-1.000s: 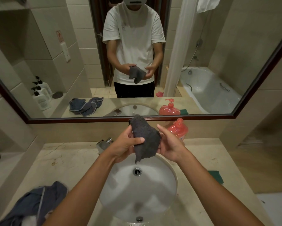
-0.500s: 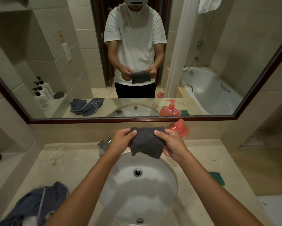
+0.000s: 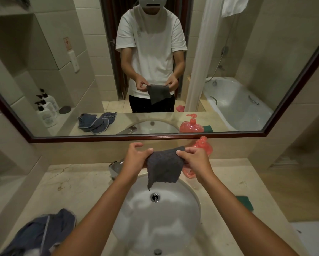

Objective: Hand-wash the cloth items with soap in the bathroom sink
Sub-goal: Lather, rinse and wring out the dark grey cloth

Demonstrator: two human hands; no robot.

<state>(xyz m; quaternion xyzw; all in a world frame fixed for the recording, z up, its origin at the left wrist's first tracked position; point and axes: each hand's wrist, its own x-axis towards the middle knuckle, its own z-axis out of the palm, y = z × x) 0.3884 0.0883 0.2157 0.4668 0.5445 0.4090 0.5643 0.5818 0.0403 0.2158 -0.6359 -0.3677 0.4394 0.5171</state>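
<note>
A small dark grey cloth (image 3: 163, 167) hangs spread out above the white sink (image 3: 188, 224), one corner pointing down toward the drain (image 3: 155, 197). My left hand (image 3: 136, 157) pinches its upper left edge between thumb and fingers. The upper right corner is pinched by my right hand (image 3: 195, 159). A red soap dispenser (image 3: 203, 146) stands on the counter behind my right hand, partly hidden. The chrome tap (image 3: 116, 168) sits left of the sink's back rim.
A crumpled blue-grey garment (image 3: 44, 235) lies on the beige counter (image 3: 73, 189) at front left. A green sponge (image 3: 246, 202) rests on the counter at right. A wide mirror (image 3: 62, 71) spans the wall behind, reflecting a bathtub and bottles.
The cloth went from bunched between both hands to stretched flat, and now hangs open by its top edge with a corner drooping. Both hands have drawn slightly apart.
</note>
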